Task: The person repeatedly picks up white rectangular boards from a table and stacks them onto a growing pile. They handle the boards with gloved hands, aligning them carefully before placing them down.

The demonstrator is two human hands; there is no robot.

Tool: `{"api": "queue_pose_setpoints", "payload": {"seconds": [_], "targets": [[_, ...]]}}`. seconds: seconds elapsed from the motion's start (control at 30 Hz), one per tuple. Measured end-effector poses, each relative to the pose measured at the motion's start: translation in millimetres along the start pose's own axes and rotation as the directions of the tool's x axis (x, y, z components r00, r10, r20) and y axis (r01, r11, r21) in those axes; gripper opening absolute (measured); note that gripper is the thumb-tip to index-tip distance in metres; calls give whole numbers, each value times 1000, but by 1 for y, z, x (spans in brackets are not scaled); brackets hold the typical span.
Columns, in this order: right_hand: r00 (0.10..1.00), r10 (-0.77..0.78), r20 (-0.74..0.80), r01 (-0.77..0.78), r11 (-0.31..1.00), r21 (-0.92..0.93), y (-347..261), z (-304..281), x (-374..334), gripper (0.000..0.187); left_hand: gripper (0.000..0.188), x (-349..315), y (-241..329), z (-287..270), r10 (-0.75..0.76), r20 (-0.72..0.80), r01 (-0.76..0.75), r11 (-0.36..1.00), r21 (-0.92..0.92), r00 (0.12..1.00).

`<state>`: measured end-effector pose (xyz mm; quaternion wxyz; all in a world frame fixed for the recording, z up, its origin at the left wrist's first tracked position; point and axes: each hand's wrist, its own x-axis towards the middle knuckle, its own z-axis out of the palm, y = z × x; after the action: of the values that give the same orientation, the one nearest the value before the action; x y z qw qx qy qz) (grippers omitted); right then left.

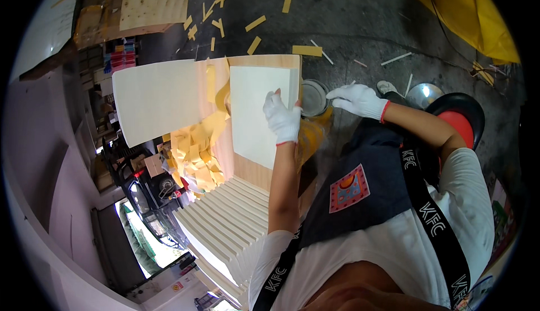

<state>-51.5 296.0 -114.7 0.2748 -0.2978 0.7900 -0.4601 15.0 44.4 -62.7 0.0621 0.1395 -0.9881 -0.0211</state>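
My left hand [282, 118], in a white knit glove with a red cuff and bare fingertips showing, lies on a white flat panel [253, 114] near its right edge. Its fingers are apart. The panel rests on a wood-grained board [264, 60]. Just right of the board sits a round grey tin [313, 98]. Over the tin's right rim reaches my right hand [360, 101], gloved the same way, its fingers stretched out and nothing visible in them. I cannot tell whether its fingertips touch the tin.
A larger white sheet [157, 100] lies left, with crumpled yellow paper strips [197, 153] beside it. Stacked white slats [230, 218] stand nearer me. Yellow scraps [255, 24] litter the dark floor. A red-and-black round stool [455, 125] and yellow sheeting [472, 15] are at right.
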Motion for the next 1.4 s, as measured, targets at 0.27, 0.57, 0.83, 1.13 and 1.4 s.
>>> {"api": "queue_pose_setpoints", "payload": {"seconds": [0.27, 0.57, 0.83, 1.13, 1.4], "targets": [[1000, 27, -11, -27, 997, 68, 13, 12, -7, 35, 59, 12, -17, 5, -38, 48, 40, 998, -44, 998], [998, 15, -54, -11, 997, 78, 23, 13, -10, 34, 42, 21, -49, -3, -98, 135, 135, 942, -308, 986], [998, -27, -61, 31, 996, 81, 22, 18, -10, 33, 43, 27, -71, -6, -123, 187, 188, 903, -387, 975], [996, -55, -66, 60, 994, 87, 29, 31, -2, 32, 44, 26, -74, -1, -188, 176, 247, 871, -426, 966], [997, -72, -14, 73, 991, 108, 18, 26, -4, 33, 38, 27, -77, -3, -241, 246, 318, 879, -355, 939]]}}
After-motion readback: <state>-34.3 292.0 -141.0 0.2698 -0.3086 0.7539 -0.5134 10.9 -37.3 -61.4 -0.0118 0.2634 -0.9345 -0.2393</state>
